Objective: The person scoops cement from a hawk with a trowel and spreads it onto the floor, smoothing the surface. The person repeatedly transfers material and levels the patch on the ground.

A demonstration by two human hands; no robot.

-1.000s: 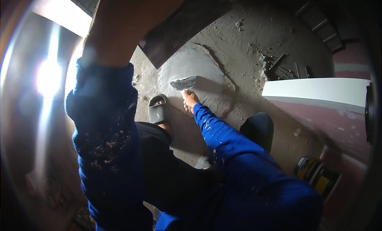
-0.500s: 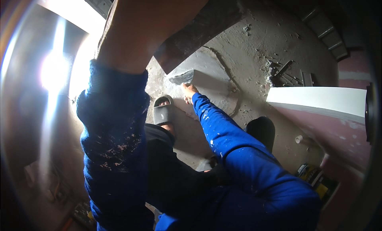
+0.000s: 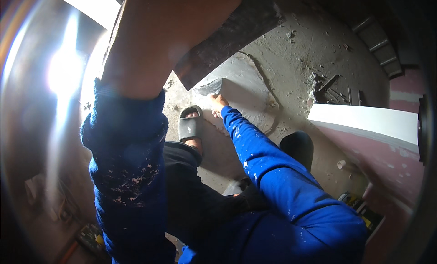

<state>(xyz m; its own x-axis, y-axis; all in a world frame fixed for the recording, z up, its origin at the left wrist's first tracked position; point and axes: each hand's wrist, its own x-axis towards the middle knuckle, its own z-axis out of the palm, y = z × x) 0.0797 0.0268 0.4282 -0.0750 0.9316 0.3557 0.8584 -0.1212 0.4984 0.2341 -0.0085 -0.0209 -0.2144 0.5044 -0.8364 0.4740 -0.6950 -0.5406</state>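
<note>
My left arm (image 3: 127, 164), in a paint-flecked blue sleeve, rises close in front of the view up to its bare skin near the top edge. The fingers of my left hand are hidden. Directly behind that bare skin is a broad, dark, straight-edged metal blade (image 3: 232, 34); how it is gripped does not show. Further down, my right hand (image 3: 219, 105) is closed round a putty knife (image 3: 210, 87), whose grey-white, smeared blade lies just below the dark blade's corner. Whether the two blades touch, I cannot tell.
Underfoot is a rough floor (image 3: 291, 59) with crumbs of plaster and a pale patch (image 3: 250, 89). My sandalled foot (image 3: 190, 123) stands near the right hand. A white-topped pinkish wall (image 3: 364, 123) juts in at right, by scattered strips (image 3: 334, 89). A bright light (image 3: 66, 75) glares at left.
My left forearm has shifted slightly left and downward in view, and the broad dark blade sits a little lower. The right hand keeps nearly the same place with the putty knife.
</note>
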